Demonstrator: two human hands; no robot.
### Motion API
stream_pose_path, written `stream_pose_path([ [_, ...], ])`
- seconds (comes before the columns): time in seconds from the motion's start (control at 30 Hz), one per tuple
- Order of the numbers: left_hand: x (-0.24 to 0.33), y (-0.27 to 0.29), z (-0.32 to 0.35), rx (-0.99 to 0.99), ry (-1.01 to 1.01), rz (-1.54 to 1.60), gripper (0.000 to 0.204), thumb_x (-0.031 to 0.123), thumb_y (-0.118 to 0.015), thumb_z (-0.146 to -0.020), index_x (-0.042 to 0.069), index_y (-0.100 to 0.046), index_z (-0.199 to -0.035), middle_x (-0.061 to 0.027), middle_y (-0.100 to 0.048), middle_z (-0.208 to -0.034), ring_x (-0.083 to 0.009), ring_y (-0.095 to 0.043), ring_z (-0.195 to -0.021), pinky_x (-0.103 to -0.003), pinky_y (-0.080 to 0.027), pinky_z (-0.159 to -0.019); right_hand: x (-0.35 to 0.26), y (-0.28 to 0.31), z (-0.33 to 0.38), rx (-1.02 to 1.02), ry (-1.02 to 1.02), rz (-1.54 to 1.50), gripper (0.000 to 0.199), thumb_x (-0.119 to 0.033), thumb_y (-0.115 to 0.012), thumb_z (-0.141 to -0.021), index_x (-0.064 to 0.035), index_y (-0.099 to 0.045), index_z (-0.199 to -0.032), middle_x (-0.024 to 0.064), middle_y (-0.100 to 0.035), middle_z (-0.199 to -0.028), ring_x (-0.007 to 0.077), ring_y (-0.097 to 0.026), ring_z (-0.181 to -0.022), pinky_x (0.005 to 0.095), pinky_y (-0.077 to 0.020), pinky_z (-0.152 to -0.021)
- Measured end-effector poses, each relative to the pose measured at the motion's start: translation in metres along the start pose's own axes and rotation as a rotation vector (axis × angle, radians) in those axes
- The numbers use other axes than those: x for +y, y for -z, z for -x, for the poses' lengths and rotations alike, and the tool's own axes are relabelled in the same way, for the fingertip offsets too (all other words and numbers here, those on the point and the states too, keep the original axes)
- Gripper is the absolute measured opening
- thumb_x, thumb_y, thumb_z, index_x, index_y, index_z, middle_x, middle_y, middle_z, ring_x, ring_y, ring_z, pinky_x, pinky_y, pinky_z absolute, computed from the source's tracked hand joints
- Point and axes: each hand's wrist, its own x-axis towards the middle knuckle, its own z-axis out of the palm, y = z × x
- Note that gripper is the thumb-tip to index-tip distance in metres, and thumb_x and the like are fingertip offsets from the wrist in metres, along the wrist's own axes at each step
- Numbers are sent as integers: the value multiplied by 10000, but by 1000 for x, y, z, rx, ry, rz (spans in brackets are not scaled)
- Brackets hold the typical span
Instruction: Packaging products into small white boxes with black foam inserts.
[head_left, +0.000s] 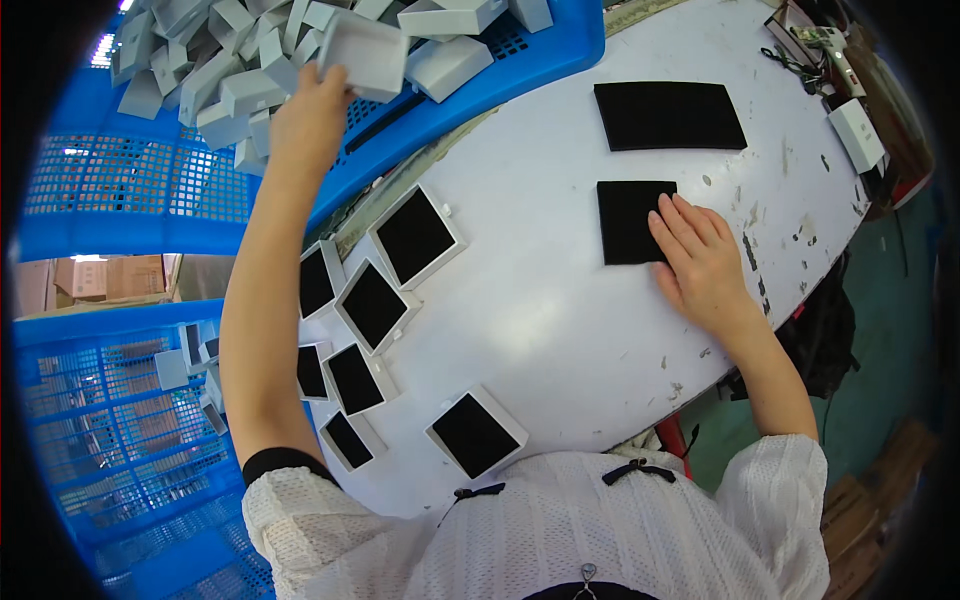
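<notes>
At the upper left my left hand (312,112) grips the edge of a small open white box (366,54), held over a blue crate (560,40) heaped with similar white boxes. My right hand (708,262) lies with fingers stretched out on the right part of a square black foam pad (625,222), on the table. Beyond that pad is a larger black foam sheet (670,116). Several white boxes with black inserts stand left of centre, among them a larger box (438,258). Another box with an insert (478,436) sits close to my body.
The white table (540,330) has a rounded edge and chipped paint at right. A second blue crate (100,375) with a few white boxes stands lower at left. Cables and a white block (856,136) sit on the far right edge. A black bag (815,340) hangs beside the table.
</notes>
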Motion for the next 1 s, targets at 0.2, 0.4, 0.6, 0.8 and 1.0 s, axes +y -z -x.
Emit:
stream_pose_path([
  [0.2,108,47,100,172,-97,626,297,102,-764,-635,114,-636,-903,-193,-474,-1268,-423,-443,-1164,-495,-386,-931,0,28,-10,429,-22,-112,357,-40,-631,-655,-7,-653,-1010,72,-626,-964,219,-562,-801,341,-436,-702],
  [0.4,181,22,146,-309,-221,1080,406,210,-813,-632,101,-594,-956,-250,-177,-1456,-434,-195,-1333,-473,-240,-1048,-41,5,-17,201,418,-135,217,-148,-586,-579,-54,-626,-770,17,-499,-747,174,-485,-701,301,-392,-625],
  [0.6,191,3,137,-56,-214,1095,1010,315,-835,-588,16,-233,-1341,-254,-121,-1461,-404,-249,-1306,-457,-279,-1034,-45,-19,-26,131,512,-302,242,-142,-606,-619,-20,-652,-822,14,-512,-777,166,-476,-678,304,-409,-642],
  [0.8,178,19,121,-201,-509,808,953,443,-753,-655,-2,-312,-1374,-163,-256,-1460,-433,-320,-1232,-498,-326,-1004,-39,-5,-24,191,214,-330,435,-282,-684,-665,-39,-627,-1021,54,-597,-1056,220,-549,-969,381,-416,-862],
  [1.0,174,24,121,-325,-391,895,756,471,-702,-698,125,-457,-1323,-118,-282,-1465,-463,-306,-1250,-530,-331,-990,-28,-4,-18,50,267,-253,551,-341,-747,-600,-43,-612,-1044,69,-574,-1124,219,-503,-1114,442,-354,-960],
])
